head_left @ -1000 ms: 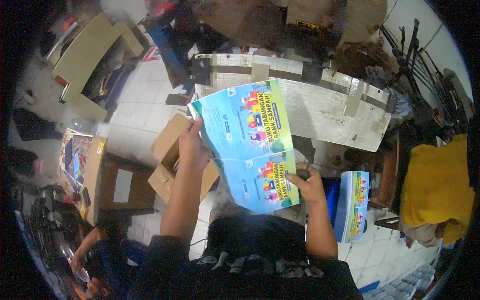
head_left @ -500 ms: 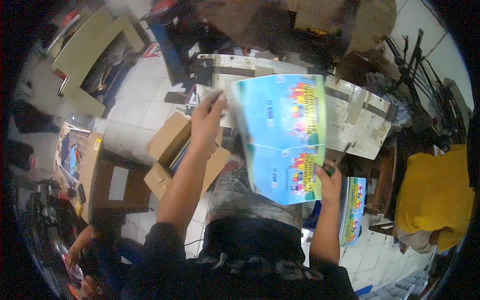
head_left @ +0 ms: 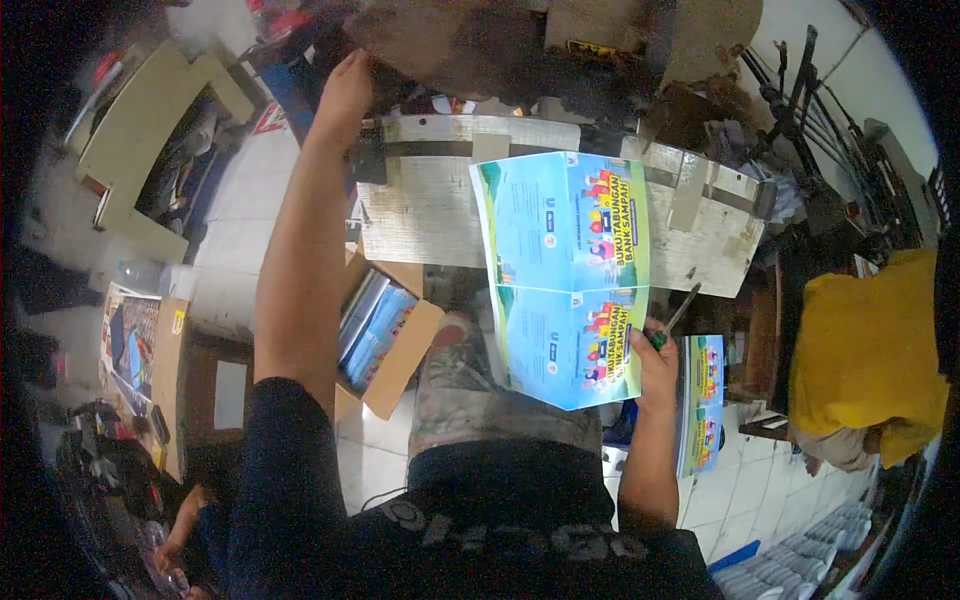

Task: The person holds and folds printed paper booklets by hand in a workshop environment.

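Observation:
My right hand is closed around the lower right edge of a large, creased printed sheet, blue with colourful cartoon figures and yellow lettering. The same hand also grips a thin, pointed metal tool with a green handle, whose tip points up and away. Far forward at the upper left, my left hand is at the end of a stretched arm, beside a dark brown surface. Its fingers look curled together; what they hold, if anything, is hidden. Under the sheet lies a taped, whitish board.
An open cardboard box holds blue printed booklets left of my legs. To the right stands a stack of similar prints, near a yellow cloth. Another person's hand shows at lower left. Metal rods lean at upper right.
My left hand has moved forward and left, away from the sheet's left side. My right hand still holds the sheet and tool, and the booklets in the box now show more plainly.

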The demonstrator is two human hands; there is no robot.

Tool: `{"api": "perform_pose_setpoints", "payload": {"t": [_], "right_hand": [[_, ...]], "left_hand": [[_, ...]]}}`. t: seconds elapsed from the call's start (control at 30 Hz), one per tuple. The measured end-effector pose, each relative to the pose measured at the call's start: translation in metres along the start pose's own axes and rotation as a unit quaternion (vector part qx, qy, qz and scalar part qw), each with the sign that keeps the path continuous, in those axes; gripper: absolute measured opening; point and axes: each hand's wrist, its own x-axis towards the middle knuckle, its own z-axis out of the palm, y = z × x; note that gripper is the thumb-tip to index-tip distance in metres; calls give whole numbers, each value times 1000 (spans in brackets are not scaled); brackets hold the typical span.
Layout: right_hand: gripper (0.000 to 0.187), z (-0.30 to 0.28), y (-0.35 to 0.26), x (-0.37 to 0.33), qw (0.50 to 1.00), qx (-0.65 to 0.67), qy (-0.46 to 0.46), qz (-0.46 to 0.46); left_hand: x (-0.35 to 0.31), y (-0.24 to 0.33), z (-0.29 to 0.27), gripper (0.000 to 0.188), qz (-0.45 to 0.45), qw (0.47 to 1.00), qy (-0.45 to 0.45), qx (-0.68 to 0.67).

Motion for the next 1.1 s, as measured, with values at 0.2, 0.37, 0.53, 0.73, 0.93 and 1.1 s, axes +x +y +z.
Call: {"api": "perform_pose_setpoints", "payload": {"t": [0.2, 0.37, 0.53, 0.73, 0.93, 1.1], "right_hand": [[26, -7, 4, 0, 1000, 12, -5, -1], [26, -6, 2, -1, 1000, 13, -18, 2], [25, -9, -3, 0, 1000, 0, -17, -8], [23, -11, -5, 7, 999, -31, -27, -26], [23, -13, -6, 9, 999, -43, -18, -28], [22, -7, -10, 10, 999, -45, -27, -14]], "left_hand": [[-4, 25, 6, 42, -77, 986, -49, -138], [1, 8, -1, 34, -46, 995, -45, -77], [3, 4, 1, 39, -11, 996, -69, -56], [8, -4, 6, 41, 13, 981, 2, -196], [24, -12, 4, 43, -181, 970, -46, -155], [31, -51, 0, 39, 112, 979, -83, -146]]}}
